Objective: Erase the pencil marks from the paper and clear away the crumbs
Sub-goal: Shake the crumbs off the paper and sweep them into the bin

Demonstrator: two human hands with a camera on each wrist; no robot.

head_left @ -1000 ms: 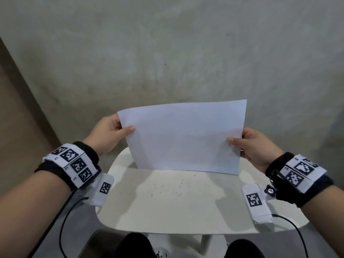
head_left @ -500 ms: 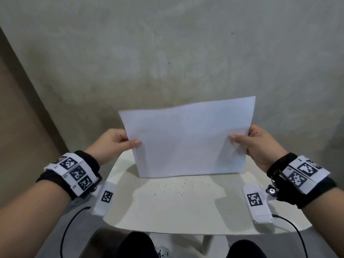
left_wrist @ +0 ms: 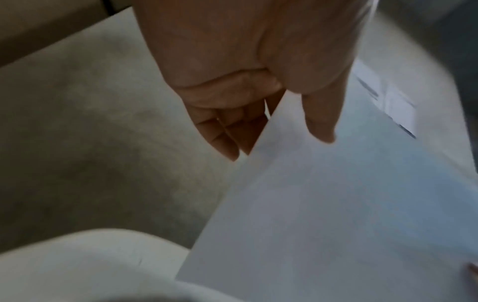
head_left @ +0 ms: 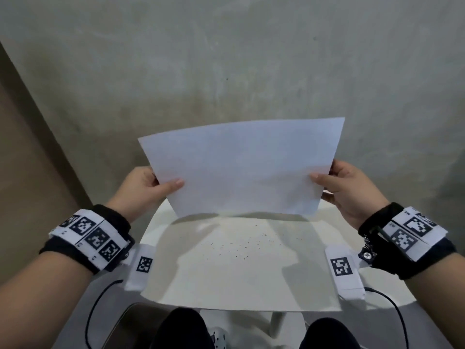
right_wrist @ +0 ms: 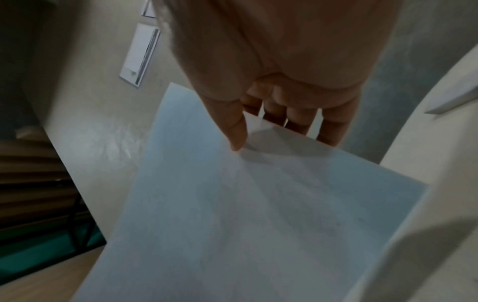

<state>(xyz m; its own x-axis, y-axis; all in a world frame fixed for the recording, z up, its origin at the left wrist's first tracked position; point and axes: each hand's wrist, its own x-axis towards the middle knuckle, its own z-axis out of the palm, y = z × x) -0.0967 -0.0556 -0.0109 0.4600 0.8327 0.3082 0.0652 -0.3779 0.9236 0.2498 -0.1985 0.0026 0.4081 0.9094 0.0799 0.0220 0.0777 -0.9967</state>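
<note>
Head view, left hand [head_left: 141, 190] and right hand [head_left: 349, 190] pinching paper [head_left: 241, 167] above crumbs [head_left: 234, 248]

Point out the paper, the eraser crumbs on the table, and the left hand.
paper [head_left: 241, 170]: head view, middle of the raised sheet's near face.
eraser crumbs [head_left: 234, 248]: head view, middle of the dark specks scattered on the white table.
left hand [head_left: 143, 187]: head view, back of the hand pinching the sheet's left edge.

A bare, unfinished-looking room: a rough grey concrete wall [head_left: 226, 59] rises behind a small white table [head_left: 239, 278], with a brown wooden panel [head_left: 22, 159] alongside.
</note>
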